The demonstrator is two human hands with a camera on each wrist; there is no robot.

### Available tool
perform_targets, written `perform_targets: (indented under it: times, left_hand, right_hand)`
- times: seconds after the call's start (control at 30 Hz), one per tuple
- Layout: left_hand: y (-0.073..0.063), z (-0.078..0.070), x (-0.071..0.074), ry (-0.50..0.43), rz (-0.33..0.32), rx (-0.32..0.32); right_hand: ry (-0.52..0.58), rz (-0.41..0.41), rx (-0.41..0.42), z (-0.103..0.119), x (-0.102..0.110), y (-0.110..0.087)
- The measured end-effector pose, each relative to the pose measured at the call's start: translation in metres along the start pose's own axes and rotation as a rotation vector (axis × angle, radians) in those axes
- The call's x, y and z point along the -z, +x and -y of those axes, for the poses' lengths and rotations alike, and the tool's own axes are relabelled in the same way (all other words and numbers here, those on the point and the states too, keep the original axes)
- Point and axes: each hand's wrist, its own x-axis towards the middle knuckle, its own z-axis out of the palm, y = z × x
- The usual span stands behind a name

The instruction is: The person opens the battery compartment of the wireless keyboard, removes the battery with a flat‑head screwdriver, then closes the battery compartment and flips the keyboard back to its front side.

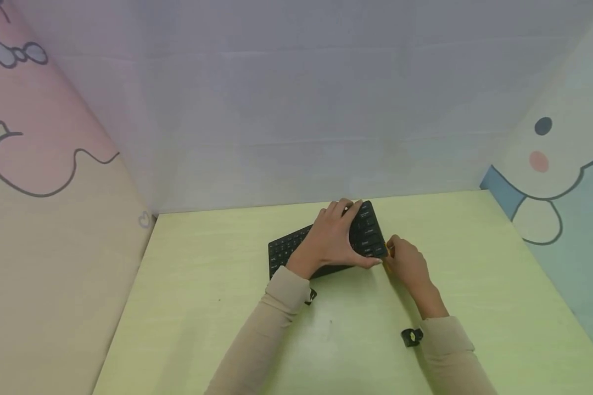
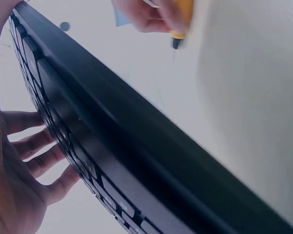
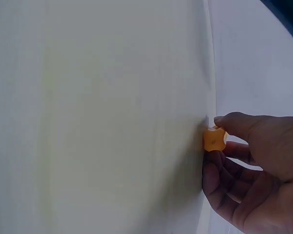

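Note:
A black keyboard is tilted up off the table at its right end, keys toward me. My left hand grips that raised end, thumb at the near edge and fingers spread over to the far edge. In the left wrist view the keyboard's long edge crosses the frame. My right hand, just right of the keyboard and low over the table, pinches a screwdriver by its orange handle. A black collar and a thin, faint shaft show below the handle. The handle's end faces the right wrist camera.
The pale yellow-green table runs back to a plain whitish wall. Cartoon-printed panels rise at the left and right sides. Black wrist straps show at both sleeves.

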Motion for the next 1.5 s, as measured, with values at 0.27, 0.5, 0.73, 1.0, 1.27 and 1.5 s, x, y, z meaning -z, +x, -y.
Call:
perform_targets:
  times: [0.27, 0.5, 0.73, 1.0, 1.27, 1.5]
  left_hand:
    - [-0.002, 0.003, 0.029, -0.120, -0.127, -0.048]
    - [-0.010, 0.010, 0.042, -0.236, -0.149, -0.016]
    - [-0.021, 0.019, 0.053, -0.357, -0.196, 0.007]
    - [-0.029, 0.026, 0.071, -0.505, -0.246, -0.022]
    - [-0.037, 0.034, 0.076, -0.560, -0.357, -0.010]
    - [-0.045, 0.041, 0.077, -0.689, -0.450, -0.045]
  right_hand:
    - [0.003, 0.024, 0.002, 0.000, 0.000, 0.006]
    - [0.004, 0.022, 0.013, 0.001, -0.002, 0.010]
    - [-0.006, 0.050, 0.008, 0.000, -0.006, 0.015]
    - [0.001, 0.060, 0.002, -0.003, -0.002, 0.014]
    - [0.015, 0.068, 0.010, -0.009, 0.003, 0.012]
    - [0.013, 0.066, 0.010, -0.007, 0.003, 0.013]
